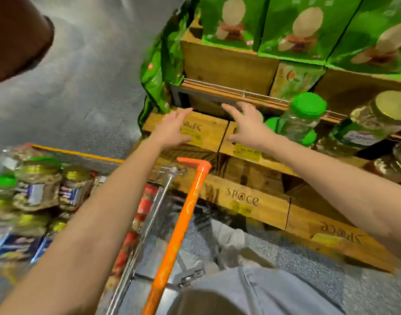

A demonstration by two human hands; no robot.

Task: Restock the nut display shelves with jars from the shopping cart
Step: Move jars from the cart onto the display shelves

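Head view, single frame, some motion blur.

Your left grip (172, 130) is released: fingers straight and spread, palm down, holding nothing. It sits over the front of a wooden crate (208, 133) at the left end of the nut shelf (231, 93). I cannot tell whether it touches the wood.

Your right grip (247, 126) is also released, fingers splayed and empty, just beside the left one over the next crate to the right. A yellow price tag (247, 152) lies just below its wrist.

The stock jars (38, 187) are in the shopping cart (154, 212) at lower left, under your left forearm. They are packed close, with gold and green lids, and their labels are blurred. The cart's orange handle (183, 214) runs between your two forearms.

On the shelf, right of your right grip, a green-lidded jar (301, 119) stands tilted in view, and a gold-lidded jar (376, 119) is further right. Green packets (297, 26) fill the tier above.
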